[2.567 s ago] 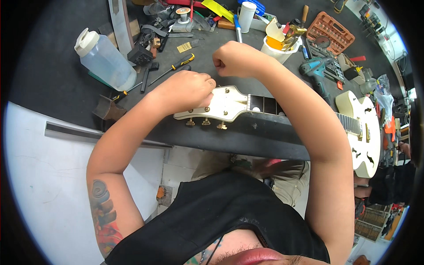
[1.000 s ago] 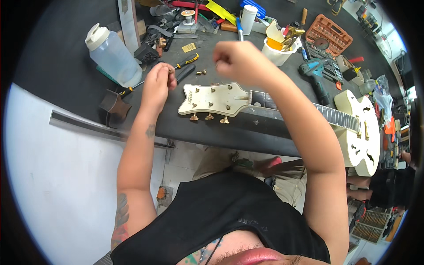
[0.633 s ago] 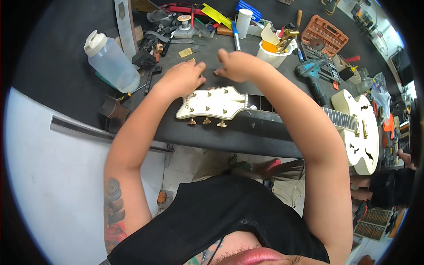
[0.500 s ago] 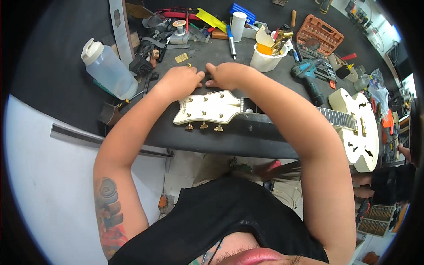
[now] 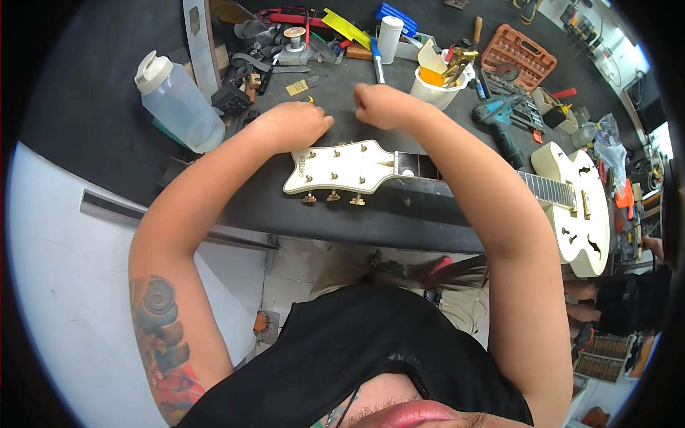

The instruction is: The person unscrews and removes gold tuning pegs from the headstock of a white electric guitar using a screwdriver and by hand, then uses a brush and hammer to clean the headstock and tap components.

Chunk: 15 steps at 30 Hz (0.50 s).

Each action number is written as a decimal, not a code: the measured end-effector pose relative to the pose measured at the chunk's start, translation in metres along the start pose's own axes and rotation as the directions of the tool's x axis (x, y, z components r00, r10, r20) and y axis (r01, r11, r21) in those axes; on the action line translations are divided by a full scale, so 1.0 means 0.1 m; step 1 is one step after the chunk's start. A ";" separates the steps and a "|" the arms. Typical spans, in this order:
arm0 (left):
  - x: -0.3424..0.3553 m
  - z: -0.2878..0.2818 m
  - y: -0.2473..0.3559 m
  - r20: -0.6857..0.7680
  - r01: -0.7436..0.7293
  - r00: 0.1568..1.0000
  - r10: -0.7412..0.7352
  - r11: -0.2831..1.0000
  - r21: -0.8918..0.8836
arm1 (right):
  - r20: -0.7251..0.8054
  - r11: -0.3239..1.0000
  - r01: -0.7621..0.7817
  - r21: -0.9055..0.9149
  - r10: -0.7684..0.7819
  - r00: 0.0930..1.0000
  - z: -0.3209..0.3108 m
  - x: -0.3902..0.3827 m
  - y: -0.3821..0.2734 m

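Note:
A cream hollow-body guitar (image 5: 567,246) lies across the bench, its headstock (image 5: 346,167) toward the left and part of its neck behind my right forearm. My left hand (image 5: 298,126) is curled just beyond the headstock's far edge. A small yellow-and-dark item (image 5: 307,100) shows at its far side; whether the fingers hold it is unclear. Farther right, my right hand (image 5: 385,107) is closed above the bench, apart from the headstock. What its fingers pinch, if anything, is hidden. Beyond it lies a blue-and-silver pen-like tool (image 5: 377,60), its near tip out of sight.
A water bottle (image 5: 180,103) stands left. At the back are a solder spool (image 5: 293,36), a white cylinder (image 5: 389,41) and a white tub (image 5: 437,91) of tools. A teal power tool (image 5: 499,125) and an orange socket case (image 5: 519,57) lie right. Another person stands far right.
My right hand has moved up and away from my left, widening the gap between them. The left stays near the headstock with its fingers more curled.

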State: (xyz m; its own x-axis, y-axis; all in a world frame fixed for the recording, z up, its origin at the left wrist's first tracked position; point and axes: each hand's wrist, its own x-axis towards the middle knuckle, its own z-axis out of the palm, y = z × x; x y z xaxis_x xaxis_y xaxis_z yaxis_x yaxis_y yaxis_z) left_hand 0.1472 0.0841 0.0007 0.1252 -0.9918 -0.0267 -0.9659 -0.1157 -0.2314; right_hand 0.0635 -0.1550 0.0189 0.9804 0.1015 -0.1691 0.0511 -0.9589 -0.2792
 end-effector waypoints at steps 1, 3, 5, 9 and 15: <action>-0.02 -0.04 0.01 0.035 -0.008 0.999 0.008 1.000 -0.004 | -0.091 0.994 -0.018 0.110 0.029 0.995 -0.02 -0.02 -0.01; -0.01 -0.06 0.05 0.070 -0.013 0.997 0.014 1.000 -0.012 | -0.096 0.969 -0.055 0.242 0.080 0.992 -0.07 -0.12 0.03; 0.02 -0.04 0.05 0.098 0.047 0.994 -0.044 0.999 -0.029 | -0.093 0.863 -0.119 0.492 0.188 0.978 -0.16 -0.25 0.06; 0.09 0.06 -0.01 0.036 0.141 0.990 -0.137 0.972 -0.188 | -0.024 0.512 -0.122 0.850 0.269 0.963 -0.17 -0.41 0.09; 0.08 0.19 -0.06 0.267 -0.233 0.828 -0.493 -0.736 -0.636 | -0.179 0.678 -0.016 0.735 0.218 0.959 -0.40 -0.57 -0.20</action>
State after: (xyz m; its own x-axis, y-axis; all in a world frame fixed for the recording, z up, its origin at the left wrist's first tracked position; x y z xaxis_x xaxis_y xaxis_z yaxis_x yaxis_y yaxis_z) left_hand 0.1585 0.0784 -0.0163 0.6404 -0.7496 -0.1673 0.5372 0.2815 0.7951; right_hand 0.0147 -0.1527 0.0721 0.9858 -0.1590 -0.0535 -0.1215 -0.4565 -0.8814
